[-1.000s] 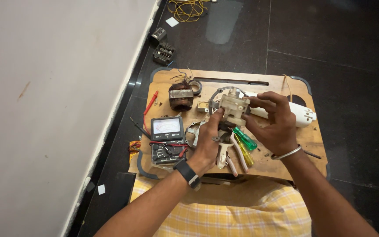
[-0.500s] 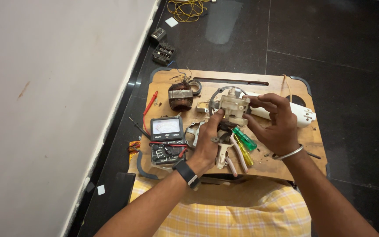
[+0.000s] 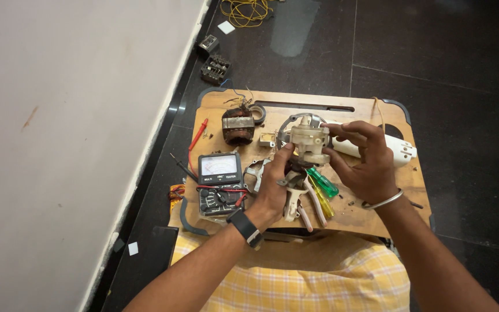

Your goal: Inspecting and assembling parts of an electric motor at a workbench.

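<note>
Now, my view:
left hand (image 3: 275,193): gripping the beige motor part (image 3: 310,143) from below;
right hand (image 3: 365,164): pinching its right side;
multimeter (image 3: 219,184): wooden board's (image 3: 342,104) left edge.

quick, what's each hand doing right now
Left hand: closed on the underside of the beige motor housing.
Right hand: fingers gripping the same housing from its right side.

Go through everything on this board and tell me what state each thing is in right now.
Cream plastic housing: lifted, gripped by both hands.
Left hand: holding the housing from below.
Right hand: fingers pinching the housing's side.
Analog multimeter: lying face up, leads coiled on it.
Motor winding: bare, resting on the board.
Green screwdriver: lying flat.
Wooden board: resting on the person's lap.
</note>
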